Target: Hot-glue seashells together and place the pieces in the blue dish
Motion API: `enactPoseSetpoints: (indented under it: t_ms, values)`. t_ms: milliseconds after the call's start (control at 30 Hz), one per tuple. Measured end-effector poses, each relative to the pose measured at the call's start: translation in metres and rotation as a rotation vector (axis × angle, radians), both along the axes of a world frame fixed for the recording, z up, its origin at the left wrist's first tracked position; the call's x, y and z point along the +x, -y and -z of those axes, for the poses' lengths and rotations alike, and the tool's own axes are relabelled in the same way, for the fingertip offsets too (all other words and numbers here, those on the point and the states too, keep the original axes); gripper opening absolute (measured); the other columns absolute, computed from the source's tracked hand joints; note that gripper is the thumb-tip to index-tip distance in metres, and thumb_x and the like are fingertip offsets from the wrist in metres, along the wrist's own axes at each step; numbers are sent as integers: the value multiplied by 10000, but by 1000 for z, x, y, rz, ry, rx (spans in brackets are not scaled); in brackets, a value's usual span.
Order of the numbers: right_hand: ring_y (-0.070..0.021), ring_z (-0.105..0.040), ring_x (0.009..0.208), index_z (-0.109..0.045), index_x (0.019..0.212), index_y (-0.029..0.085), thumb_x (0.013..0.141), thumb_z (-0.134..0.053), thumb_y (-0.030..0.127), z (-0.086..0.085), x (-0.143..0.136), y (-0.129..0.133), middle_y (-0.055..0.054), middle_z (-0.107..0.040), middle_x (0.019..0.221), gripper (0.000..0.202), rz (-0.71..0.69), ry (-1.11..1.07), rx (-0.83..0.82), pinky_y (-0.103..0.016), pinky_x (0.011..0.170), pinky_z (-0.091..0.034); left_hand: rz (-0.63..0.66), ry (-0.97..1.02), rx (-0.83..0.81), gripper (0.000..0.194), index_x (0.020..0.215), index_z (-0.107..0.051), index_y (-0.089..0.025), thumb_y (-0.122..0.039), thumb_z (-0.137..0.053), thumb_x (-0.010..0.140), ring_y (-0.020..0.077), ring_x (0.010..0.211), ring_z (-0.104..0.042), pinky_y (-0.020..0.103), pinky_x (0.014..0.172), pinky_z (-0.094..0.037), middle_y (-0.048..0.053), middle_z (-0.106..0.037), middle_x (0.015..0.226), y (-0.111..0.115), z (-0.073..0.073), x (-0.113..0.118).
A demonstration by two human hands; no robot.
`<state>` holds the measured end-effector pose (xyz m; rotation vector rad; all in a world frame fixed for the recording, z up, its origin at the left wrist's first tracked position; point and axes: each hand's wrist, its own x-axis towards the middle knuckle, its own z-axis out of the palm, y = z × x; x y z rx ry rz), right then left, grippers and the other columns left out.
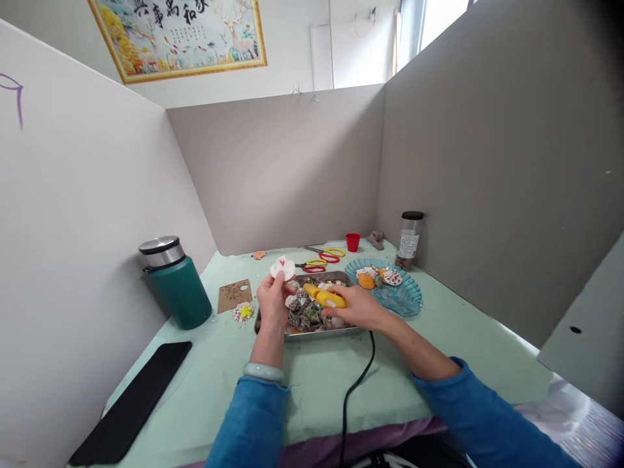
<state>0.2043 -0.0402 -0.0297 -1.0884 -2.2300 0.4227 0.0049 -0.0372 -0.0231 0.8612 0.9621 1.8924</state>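
Observation:
My left hand pinches a flat white disc with a small red mark on it, held up over the left end of a metal tray. In my right hand is a yellow corded tool, pointing left above the tray; a black cord runs from near that hand to the table's front edge. The tool's exact kind is hard to make out. Below both hands, the metal tray holds many mixed seashells.
Scissors lie behind the tray, near a red cup. A blue glass plate with shells and a black-lidded jar stand right. Left are a green flask, brown board, decorated disc and black mat. Panels enclose the table.

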Motion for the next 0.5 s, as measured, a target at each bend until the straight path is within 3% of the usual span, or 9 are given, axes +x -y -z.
enactPoseSetpoints:
  t_ms: [133, 200, 333, 400, 500]
  values:
    - [-173, -569, 677, -707, 940, 243, 741, -674, 522, -15, 5, 5, -20, -687, 785, 344, -157, 193, 51, -245, 559, -293, 0, 0, 0, 481, 940, -640, -105, -419, -749, 592, 43, 380, -469, 203, 447, -376, 31, -683, 693, 1, 0, 0]
    - [-156, -557, 643, -724, 850, 231, 792, -622, 522, -21, 7, -4, -10, -682, 733, 314, -242, 210, 15, -244, 554, -298, 13, -10, -3, 462, 936, -637, -105, -407, -741, 603, 44, 375, -463, 201, 440, -369, 36, -685, 694, 1, -1, 1]
    - [-144, -537, 616, -714, 743, 194, 876, -537, 431, -28, -2, -41, -14, -663, 663, 325, -64, 162, 92, -249, 548, -295, 22, -43, -11, 457, 952, -642, -105, -407, -727, 620, 46, 375, -463, 195, 432, -359, 42, -688, 686, 2, -1, 3]
    - [-167, -576, 718, -734, 818, 206, 859, -567, 318, -30, -15, -61, -33, -699, 785, 205, -35, 254, 158, -253, 571, -300, 27, -50, -9, 458, 957, -645, -104, -407, -726, 623, 44, 374, -460, 191, 426, -350, 38, -686, 676, 2, -1, 4]
    - [-187, -595, 799, -740, 934, 247, 876, -513, 218, -31, -40, -82, -50, -701, 896, 235, -86, 411, 282, -263, 591, -303, 40, -56, 6, 457, 952, -642, -101, -404, -732, 622, 42, 367, -459, 187, 415, -335, 33, -683, 670, 2, 0, 4]
